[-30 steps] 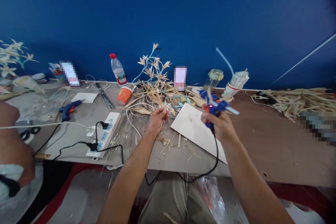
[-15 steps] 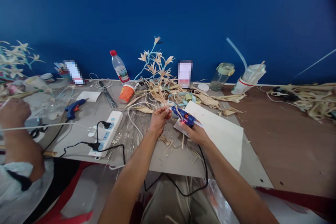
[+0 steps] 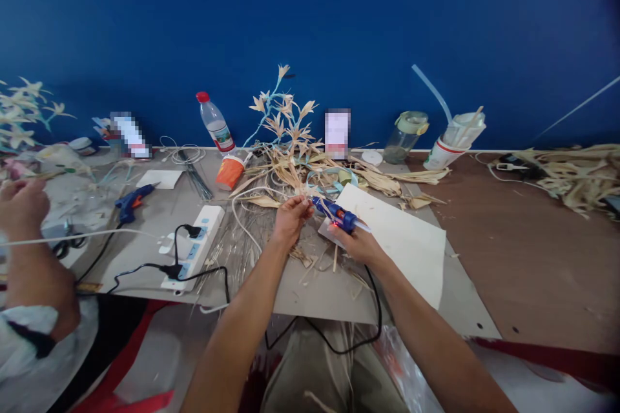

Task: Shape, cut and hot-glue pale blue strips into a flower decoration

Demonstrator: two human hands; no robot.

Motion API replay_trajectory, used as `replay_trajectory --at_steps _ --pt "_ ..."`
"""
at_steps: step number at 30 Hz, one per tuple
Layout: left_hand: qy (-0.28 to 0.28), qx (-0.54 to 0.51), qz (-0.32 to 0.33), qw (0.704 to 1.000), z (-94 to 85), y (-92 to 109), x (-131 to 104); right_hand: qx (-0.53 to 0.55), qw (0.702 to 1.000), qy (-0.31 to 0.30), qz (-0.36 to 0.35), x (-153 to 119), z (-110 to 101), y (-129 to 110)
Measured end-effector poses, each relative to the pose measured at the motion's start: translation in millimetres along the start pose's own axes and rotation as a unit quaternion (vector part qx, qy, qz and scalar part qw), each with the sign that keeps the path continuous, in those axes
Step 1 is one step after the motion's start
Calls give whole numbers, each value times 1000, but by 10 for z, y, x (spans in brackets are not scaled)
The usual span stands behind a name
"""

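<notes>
In my right hand (image 3: pixel 357 242) is a blue hot glue gun (image 3: pixel 335 213), a small red light glowing on it and a clear glue stick sticking out of its back. Its nozzle points left, close to the fingertips of my left hand (image 3: pixel 292 219). Those fingers are pinched together on something small and pale that I cannot make out. Behind both hands lies a heap of dry straw-coloured husk strips (image 3: pixel 290 164). A branch of husk flowers (image 3: pixel 285 106) with light-blue stems rises from it. Under the glue gun lies a white sheet (image 3: pixel 402 245).
Left stand a power strip (image 3: pixel 195 248), an orange paper cup (image 3: pixel 229 173) and a bottle (image 3: pixel 216 122); another glue gun (image 3: pixel 130 202) lies beyond. A co-worker's hand (image 3: pixel 22 206) is at far left. Right are a glass jar (image 3: pixel 405 135) and a white cup (image 3: pixel 442 153).
The whole view has shifted slightly. My hands keep nearly the same pose, with the glue gun's nozzle still by my left fingertips. The co-worker's hand has moved a little.
</notes>
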State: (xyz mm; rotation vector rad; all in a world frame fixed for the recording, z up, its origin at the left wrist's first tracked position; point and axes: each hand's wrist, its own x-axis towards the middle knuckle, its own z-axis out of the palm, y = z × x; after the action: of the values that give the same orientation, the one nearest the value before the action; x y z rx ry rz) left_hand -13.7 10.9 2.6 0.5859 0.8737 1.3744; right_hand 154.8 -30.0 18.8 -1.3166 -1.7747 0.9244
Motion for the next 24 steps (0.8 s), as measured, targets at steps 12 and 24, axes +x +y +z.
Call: replay_trajectory --at_steps 12,24 --pt "-6 10 -5 1000 -3 2 -1 7 1000 2 5 -2 -3 47" --pt "-10 10 -2 1000 7 15 -14 2 1000 -2 11 -1 -16 59"
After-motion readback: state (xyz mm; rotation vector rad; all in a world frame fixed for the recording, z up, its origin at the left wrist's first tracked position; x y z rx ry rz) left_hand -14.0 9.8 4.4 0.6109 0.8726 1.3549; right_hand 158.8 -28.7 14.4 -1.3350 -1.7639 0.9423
